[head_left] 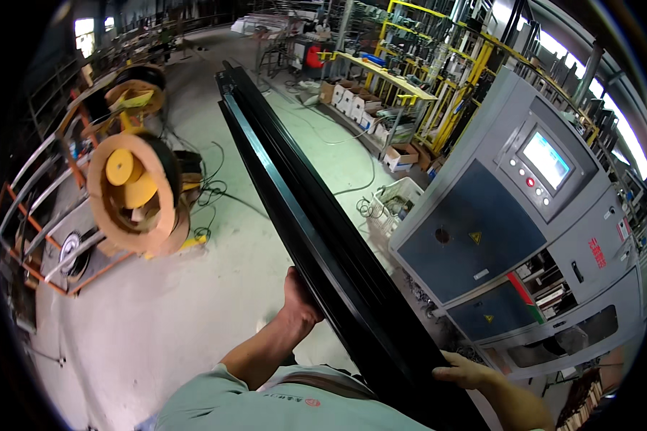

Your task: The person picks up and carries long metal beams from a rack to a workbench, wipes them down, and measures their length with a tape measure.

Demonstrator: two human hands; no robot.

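Long black metal profiles (323, 248), lying side by side as one bundle, stretch from my body away toward the far left. Their surface is glossy, with grooves running along the length. My left hand (300, 300) grips the bundle from its left side, the fingers hidden underneath. On the right edge, closer to my body, my right hand (461, 371) holds the same profiles with the thumb on top. The near end of the bundle runs out of view at the bottom.
A grey machine cabinet (474, 223) with a lit screen (546, 158) stands close on the right. Beside it is a white crate (395, 205). Large reels (138, 192) and an orange-framed cart (72, 276) are on the left. Cables (241, 205) lie on the floor. Yellow racks (474, 79) stand behind.
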